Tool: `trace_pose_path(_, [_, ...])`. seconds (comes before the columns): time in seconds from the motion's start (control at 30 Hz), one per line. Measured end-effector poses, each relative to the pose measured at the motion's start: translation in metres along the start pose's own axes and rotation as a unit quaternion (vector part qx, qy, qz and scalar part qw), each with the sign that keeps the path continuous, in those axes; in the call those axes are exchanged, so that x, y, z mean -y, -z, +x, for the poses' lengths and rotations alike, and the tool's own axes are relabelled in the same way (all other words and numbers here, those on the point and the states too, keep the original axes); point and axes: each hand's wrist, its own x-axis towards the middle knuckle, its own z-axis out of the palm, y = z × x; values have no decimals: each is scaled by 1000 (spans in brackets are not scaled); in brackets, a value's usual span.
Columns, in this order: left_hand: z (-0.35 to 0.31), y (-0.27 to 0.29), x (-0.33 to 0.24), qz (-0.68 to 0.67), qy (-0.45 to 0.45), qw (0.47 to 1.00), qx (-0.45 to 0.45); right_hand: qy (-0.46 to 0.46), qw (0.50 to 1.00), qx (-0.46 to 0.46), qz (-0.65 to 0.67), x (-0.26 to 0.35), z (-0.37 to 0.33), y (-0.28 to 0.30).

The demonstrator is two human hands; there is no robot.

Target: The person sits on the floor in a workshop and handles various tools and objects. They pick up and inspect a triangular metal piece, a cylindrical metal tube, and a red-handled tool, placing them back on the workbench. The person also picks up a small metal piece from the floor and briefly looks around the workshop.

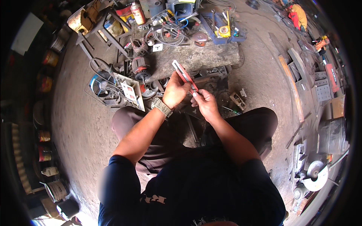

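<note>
My left hand (175,92), with a watch (162,107) at the wrist, is closed round a slim red-and-pale tool (184,75) that looks like a utility knife. The tool slants up and left, its pale end pointing away from me. At its lower end, the fingers of my right hand (206,104) are pinched against it. Both hands are above my lap, just short of a worn wooden bench (207,55). Left of the tool, a motor part with a reddish ring (140,66) lies at the bench's left end.
Tangled cables (169,37), a spray can (138,13) and a blue tray (238,38) with a yellow tape measure (224,31) crowd the bench's far side. A blue fan (98,83) stands left. Metal bars (292,88) and a cut-off saw (316,177) lie right.
</note>
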Motion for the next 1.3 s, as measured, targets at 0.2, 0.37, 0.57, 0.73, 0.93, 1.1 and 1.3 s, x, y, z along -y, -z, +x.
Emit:
trace_pose_path(0.2, [7,7,-14,-109,27,993,-23,-4,1000,9,-12,4,1,-1])
trace_pose_path(0.37, [17,23,-23,-179,44,983,-19,-1,999,50,16,12,4,4])
trace_pose_path(0.57, [19,33,-31,-253,80,963,-40,23,991,114,64,31,2,7])
trace_pose_path(0.73, [19,34,-30,-260,86,961,-29,28,990,121,68,35,2,5])
trace_pose_path(0.93, [19,33,-22,-260,69,963,-8,38,992,88,78,29,1,4])
trace_pose_path(1.1, [19,33,-18,-269,55,962,-1,31,992,86,86,28,3,7])
trace_pose_path(1.3, [19,28,-27,-255,51,966,-7,30,993,76,84,27,4,7])
